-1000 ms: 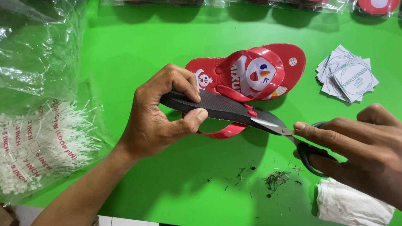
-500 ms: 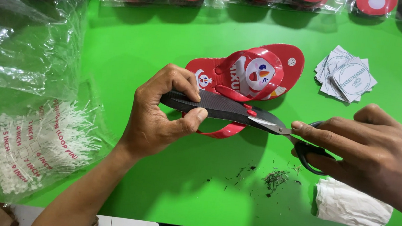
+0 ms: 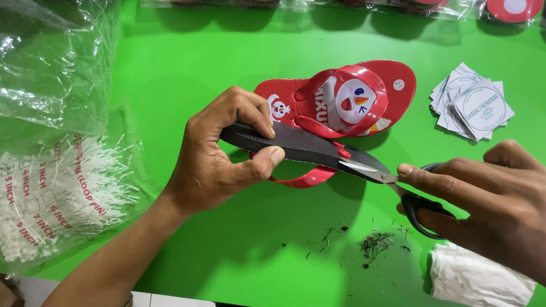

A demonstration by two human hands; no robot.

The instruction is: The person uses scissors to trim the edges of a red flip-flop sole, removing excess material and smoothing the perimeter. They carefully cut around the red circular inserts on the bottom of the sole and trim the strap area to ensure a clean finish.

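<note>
Two hands were on the job: my left hand [image 3: 219, 158] was clamped w/ thumb and fingers round the heel end of a black-soled red rubber flip-flop [image 3: 314, 145], held sole-up on edge above the green table [image 3: 183, 51]; my right hand [image 3: 508, 203] was closed thru the loops of black-handled steel scissors [image 3: 393, 184]. Blade tips sat at the sole edge by the red strap plug, approx. mid-sandal, just right of my left thumb. Best, I judged, to keep snips short, blades flat along the edge, sandal steady. Black trimmings [image 3: 371, 242] lay below; a second red cartoon-print flip-flop [image 3: 359, 95] lay behind.
</note>
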